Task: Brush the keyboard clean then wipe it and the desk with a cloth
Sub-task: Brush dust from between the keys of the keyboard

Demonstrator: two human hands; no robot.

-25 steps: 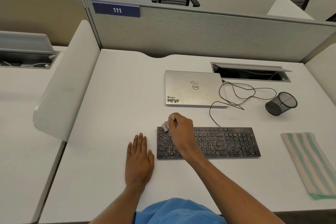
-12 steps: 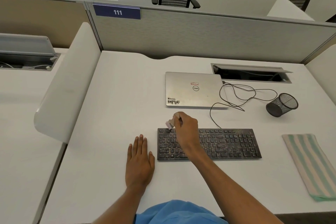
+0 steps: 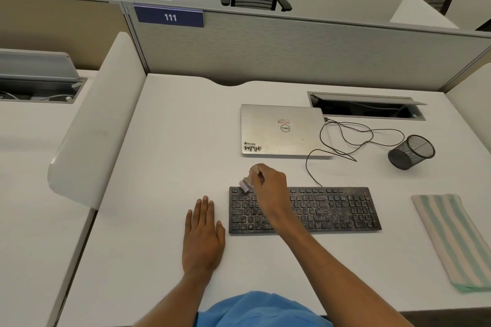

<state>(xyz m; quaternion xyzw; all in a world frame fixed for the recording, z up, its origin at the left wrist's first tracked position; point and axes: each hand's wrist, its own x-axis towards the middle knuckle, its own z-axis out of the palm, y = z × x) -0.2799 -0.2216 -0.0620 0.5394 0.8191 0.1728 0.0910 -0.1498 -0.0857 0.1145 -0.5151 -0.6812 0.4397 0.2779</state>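
- The right hand [image 3: 269, 187] reaches in from the lower right of the frame, forearm slanting across the front of the keyboard [image 3: 305, 210], fingers curled round a small brush [image 3: 248, 183].
- The brush is tilted, its pale bristles down on the top-left corner keys and its handle end poking up out of the grip.
- The left hand [image 3: 203, 233] lies flat on the white worktop [image 3: 164, 167] just left of the keyboard, palm down, fingers straight and close together, holding nothing.
- The black keyboard sits at centre frame, speckled with pale dust, most thickly toward its right half.
- A striped cloth [image 3: 451, 239] lies folded at the right edge of the frame, well apart from both hands.
- Behind the keyboard rests a closed silver laptop [image 3: 284, 130], with a loose black cable [image 3: 345, 141] and a tipped mesh pen cup [image 3: 410, 151] to its right.
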